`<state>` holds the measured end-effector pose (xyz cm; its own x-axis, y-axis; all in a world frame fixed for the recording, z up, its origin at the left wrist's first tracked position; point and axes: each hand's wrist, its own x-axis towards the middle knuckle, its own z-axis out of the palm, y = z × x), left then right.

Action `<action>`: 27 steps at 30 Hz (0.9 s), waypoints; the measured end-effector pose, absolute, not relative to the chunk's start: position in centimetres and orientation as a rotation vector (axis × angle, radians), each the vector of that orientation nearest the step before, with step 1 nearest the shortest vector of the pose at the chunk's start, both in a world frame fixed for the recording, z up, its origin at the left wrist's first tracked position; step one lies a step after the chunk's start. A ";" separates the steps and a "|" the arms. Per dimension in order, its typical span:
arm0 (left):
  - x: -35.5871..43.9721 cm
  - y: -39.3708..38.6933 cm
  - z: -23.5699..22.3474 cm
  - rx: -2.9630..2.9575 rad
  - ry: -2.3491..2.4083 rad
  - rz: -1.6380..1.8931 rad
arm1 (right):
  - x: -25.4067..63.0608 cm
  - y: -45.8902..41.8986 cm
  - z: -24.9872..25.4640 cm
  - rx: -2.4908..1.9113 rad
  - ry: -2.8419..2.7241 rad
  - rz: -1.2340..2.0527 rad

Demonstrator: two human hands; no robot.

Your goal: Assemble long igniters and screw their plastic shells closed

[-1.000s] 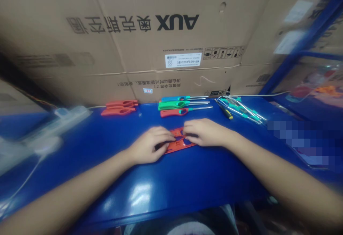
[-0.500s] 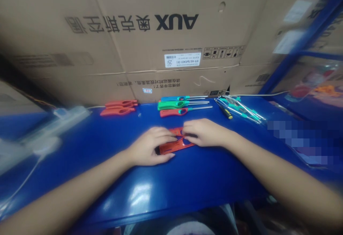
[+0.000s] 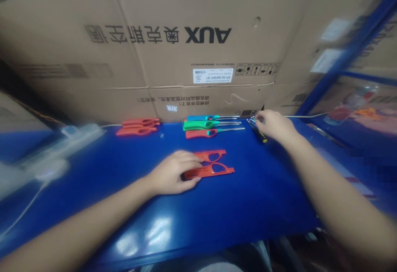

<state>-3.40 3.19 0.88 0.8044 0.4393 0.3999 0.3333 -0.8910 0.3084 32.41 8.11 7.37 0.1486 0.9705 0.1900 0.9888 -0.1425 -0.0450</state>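
Two red lighter handle halves lie side by side on the blue table, hollow faces up. My left hand curls around their left ends, fingers over the far half and thumb at the near one. At the back right, my right hand has its fingers bent together over the spot of the metal lighter tubes; it mostly hides them, and what it pinches cannot be made out. A black and yellow screwdriver lies just left of that hand.
Several lighters with metal tubes, among them a green one, lie in a row at the back. Red handles are stacked left of them. A white power strip stands at the left, and a cardboard wall closes the back.
My right hand has left the red handle halves and moved right and away to the metal tubes. My left hand has stayed at the halves, whose right ends now show.
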 end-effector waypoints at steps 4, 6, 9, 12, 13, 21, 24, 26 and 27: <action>-3.5 3.3 0.8 2.800 0.602 0.703 | 34.5 8.6 5.7 -2.607 -1.827 -0.054; -3.6 3.3 0.8 2.817 0.600 0.700 | 35.2 8.5 5.0 -2.628 -1.802 -0.035; -3.7 3.4 0.9 2.842 0.603 0.694 | 36.2 8.6 4.8 -2.647 -1.751 -0.028; -3.8 3.4 0.9 2.859 0.602 0.700 | 37.1 8.8 4.9 -2.665 -1.712 -0.002; -3.8 3.4 0.9 2.863 0.601 0.704 | 37.3 8.9 4.9 -2.665 -1.709 0.011; -3.9 3.6 0.9 2.862 0.627 0.701 | 37.2 9.0 4.2 -2.554 -1.745 -0.023; -4.3 3.9 1.0 2.855 0.626 0.677 | 36.9 8.8 4.6 -2.423 -1.771 -0.079; -4.5 4.0 1.1 2.842 0.618 0.660 | 36.4 8.7 5.2 -2.304 -1.792 -0.100; -4.6 4.1 1.2 2.834 0.621 0.654 | 36.0 8.5 5.4 -2.245 -1.802 -0.102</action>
